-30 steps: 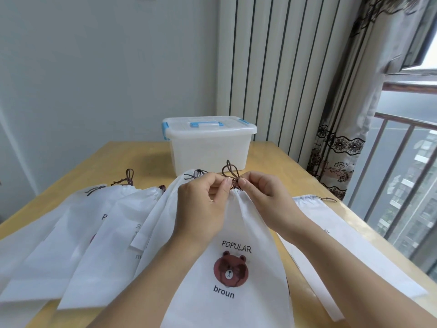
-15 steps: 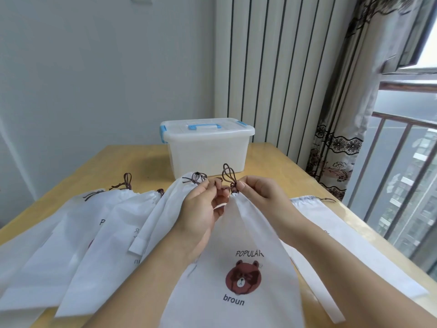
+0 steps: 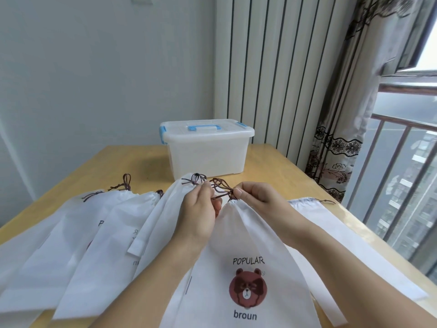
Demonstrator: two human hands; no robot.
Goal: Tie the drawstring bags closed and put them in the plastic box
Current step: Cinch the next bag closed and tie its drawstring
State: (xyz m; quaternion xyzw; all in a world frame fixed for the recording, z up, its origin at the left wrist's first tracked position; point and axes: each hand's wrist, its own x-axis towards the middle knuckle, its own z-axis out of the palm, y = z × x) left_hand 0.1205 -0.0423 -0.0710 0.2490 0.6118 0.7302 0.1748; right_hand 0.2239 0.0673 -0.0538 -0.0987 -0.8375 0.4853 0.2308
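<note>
Left hand (image 3: pixel 199 213): held above the desk at the gathered neck of the front bag; its fingers (image 3: pixel 205 188) are pressed together, pinching a strand of the brown drawstring.
Right hand (image 3: pixel 256 201): placed just beside the left hand, on the right side of the bag neck; the thumb and forefinger are closed on the cord right at the cinched opening.
Drawstring (image 3: pixel 221 188): brown cord, seen looped and partly knotted between the two hands, above the puckered neck.
Front bag (image 3: pixel 243 268): white fabric, printed with "POPULAR", a brown bear face and "broun"; its neck is drawn in tight and lifted by the hands, while its body is spread toward the camera over the near desk edge.
Other bags (image 3: pixel 99 223): several white bags are laid overlapping in a fan on the left part of the desk, their brown cords lying at the far ends; whether each is knotted cannot be told.
Bag on the right (image 3: pixel 350 237): laid flat on the desk under the right forearm, with a short cord end shown at its far corner.
Plastic box (image 3: pixel 207 151): translucent white, with blue handle and clips; its lid is seen closed. It is set at the far middle of the desk, behind the hands and apart from them.
Desk (image 3: pixel 132 162): light wood, set against a white wall.
Curtain (image 3: pixel 343 114): hung at the right, beside a window with a railing.
</note>
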